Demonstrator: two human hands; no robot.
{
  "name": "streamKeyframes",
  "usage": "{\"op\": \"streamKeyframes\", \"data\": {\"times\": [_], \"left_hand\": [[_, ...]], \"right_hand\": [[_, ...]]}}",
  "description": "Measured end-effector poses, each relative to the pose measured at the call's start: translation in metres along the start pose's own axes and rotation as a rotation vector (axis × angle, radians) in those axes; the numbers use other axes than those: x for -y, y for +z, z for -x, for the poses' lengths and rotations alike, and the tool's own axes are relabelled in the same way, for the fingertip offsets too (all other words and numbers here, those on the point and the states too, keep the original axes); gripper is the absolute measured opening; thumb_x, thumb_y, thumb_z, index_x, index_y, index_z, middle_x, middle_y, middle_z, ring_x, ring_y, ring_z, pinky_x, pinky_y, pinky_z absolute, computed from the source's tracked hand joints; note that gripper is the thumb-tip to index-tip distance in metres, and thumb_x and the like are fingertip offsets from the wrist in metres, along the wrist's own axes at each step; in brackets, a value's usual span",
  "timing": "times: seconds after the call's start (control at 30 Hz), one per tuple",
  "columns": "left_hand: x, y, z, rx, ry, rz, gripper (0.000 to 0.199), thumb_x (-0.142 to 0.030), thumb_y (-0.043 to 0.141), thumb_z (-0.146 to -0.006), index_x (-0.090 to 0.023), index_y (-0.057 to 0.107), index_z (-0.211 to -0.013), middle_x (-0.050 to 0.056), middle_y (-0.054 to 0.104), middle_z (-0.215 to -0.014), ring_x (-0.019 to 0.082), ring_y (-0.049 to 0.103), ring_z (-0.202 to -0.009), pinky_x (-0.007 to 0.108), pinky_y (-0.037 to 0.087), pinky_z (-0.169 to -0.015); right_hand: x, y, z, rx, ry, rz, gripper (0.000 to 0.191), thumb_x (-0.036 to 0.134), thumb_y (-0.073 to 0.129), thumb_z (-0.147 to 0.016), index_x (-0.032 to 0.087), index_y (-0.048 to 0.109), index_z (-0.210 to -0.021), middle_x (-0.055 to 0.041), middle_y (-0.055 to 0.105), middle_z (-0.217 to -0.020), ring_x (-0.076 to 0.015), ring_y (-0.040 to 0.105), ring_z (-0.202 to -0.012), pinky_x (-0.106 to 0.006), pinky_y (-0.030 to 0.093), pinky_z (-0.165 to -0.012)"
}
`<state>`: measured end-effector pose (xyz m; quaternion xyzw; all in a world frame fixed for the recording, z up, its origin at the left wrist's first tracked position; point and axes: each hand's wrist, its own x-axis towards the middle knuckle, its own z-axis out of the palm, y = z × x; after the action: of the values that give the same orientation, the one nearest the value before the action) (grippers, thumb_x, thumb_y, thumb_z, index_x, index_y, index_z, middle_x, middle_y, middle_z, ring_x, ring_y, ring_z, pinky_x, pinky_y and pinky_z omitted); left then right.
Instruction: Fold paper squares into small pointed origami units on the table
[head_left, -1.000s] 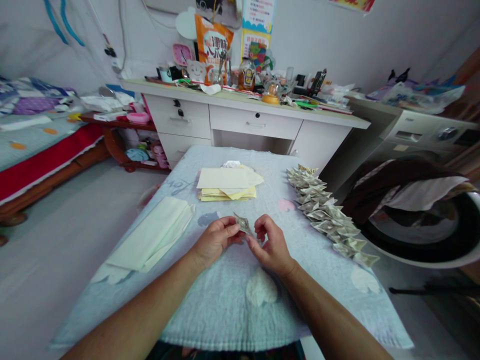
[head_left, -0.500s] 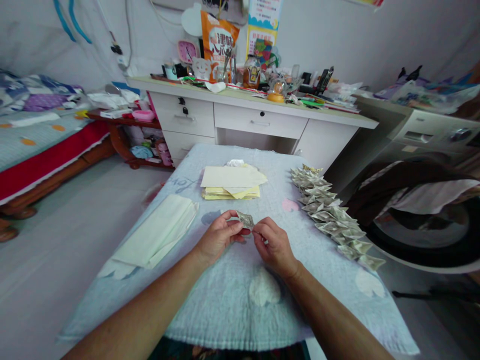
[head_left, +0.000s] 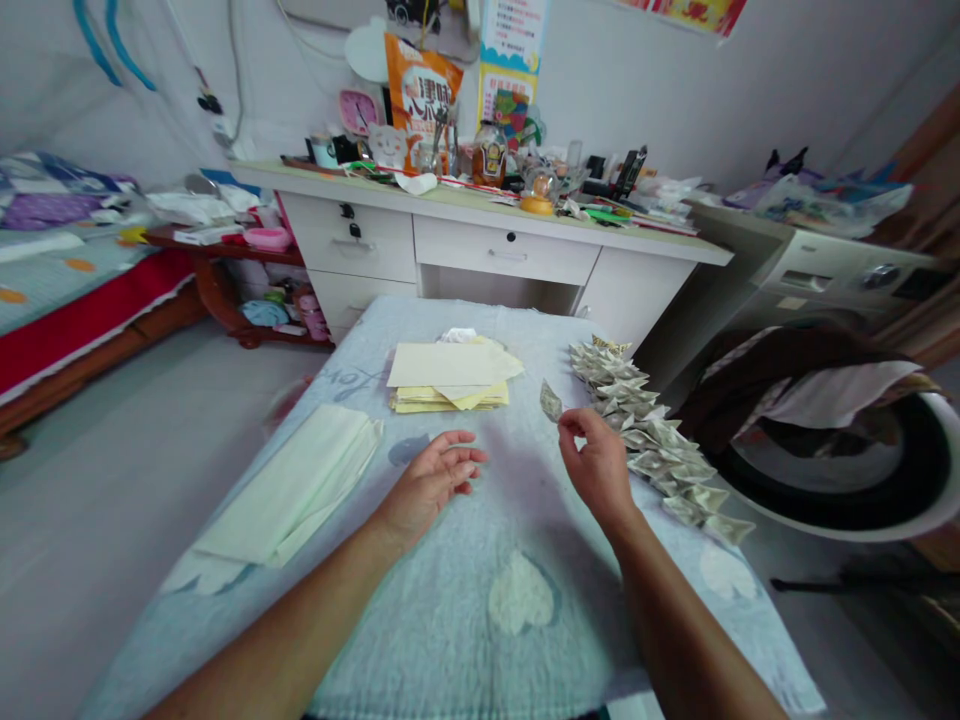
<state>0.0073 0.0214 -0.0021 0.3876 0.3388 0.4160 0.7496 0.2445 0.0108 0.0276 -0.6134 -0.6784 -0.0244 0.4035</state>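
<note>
Right hand [head_left: 602, 468]: thumb and forefinger together, pinched on the near end of a small folded piece [head_left: 550, 401], grey printed paper. My other right fingers curl in toward the palm. Left hand [head_left: 429, 490]: holding nothing, palm turned inward, fingers loosely bent with slim gaps between them — tips pointing across toward the right hand, well apart from it.

The piece sits just beyond my right fingertips, between the stack [head_left: 442, 364] and the rows [head_left: 643, 425] of similar folded pieces. Its long axis runs aslant: the free, pointed end aims away from me and a little left, toward the desk [head_left: 501, 243]; the near end goes into the pinch. Cannot tell whether it touches the cloth [head_left: 420, 630] below.

The rows lie close by on the right, a long band slanting from far to near, points sticking up. My right hand is just beside them; contact unclear. Stack ahead of my left hand — cream sheet on top, yellow ones under. Pale green sheets [head_left: 296, 490] lie farther left, slantwise on the cloth.
</note>
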Motion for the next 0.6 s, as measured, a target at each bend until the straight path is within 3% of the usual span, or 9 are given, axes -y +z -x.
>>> {"op": "streamKeyframes", "data": {"times": [0.17, 0.33, 0.6], "left_hand": [[0.002, -0.002, 0.000, 0.021, 0.001, -0.021, 0.042, -0.024, 0.069, -0.075, -0.018, 0.052, -0.113, 0.007, 0.065, -0.100, 0.013, 0.057, -0.079, 0.026, 0.041, -0.070], [0.003, -0.003, 0.000, 0.053, 0.002, -0.044, 0.041, -0.024, 0.068, -0.075, -0.016, 0.052, -0.112, 0.007, 0.065, -0.097, 0.011, 0.054, -0.075, 0.025, 0.040, -0.067], [0.003, -0.004, 0.000, 0.083, 0.001, -0.055, 0.036, -0.024, 0.066, -0.076, -0.015, 0.053, -0.109, 0.005, 0.064, -0.092, 0.010, 0.051, -0.070, 0.025, 0.038, -0.065]], "right_hand": [[-0.015, -0.022, -0.026, 0.098, -0.010, 0.246, 0.012, 0.017, 0.053, -0.081, 0.020, 0.065, -0.081, -0.0035, 0.069, -0.081, -0.0215, 0.057, -0.083, -0.032, 0.036, -0.078], [-0.041, -0.034, -0.071, 0.129, 0.071, 0.458, 0.017, 0.018, 0.052, -0.080, 0.020, 0.069, -0.084, -0.0045, 0.071, -0.083, -0.0230, 0.055, -0.087, -0.033, 0.031, -0.076], [-0.080, -0.015, -0.142, 0.283, 0.296, 0.671, 0.025, 0.020, 0.048, -0.084, 0.022, 0.071, -0.094, -0.0094, 0.070, -0.088, -0.0248, 0.055, -0.092, -0.036, 0.032, -0.079]]}}
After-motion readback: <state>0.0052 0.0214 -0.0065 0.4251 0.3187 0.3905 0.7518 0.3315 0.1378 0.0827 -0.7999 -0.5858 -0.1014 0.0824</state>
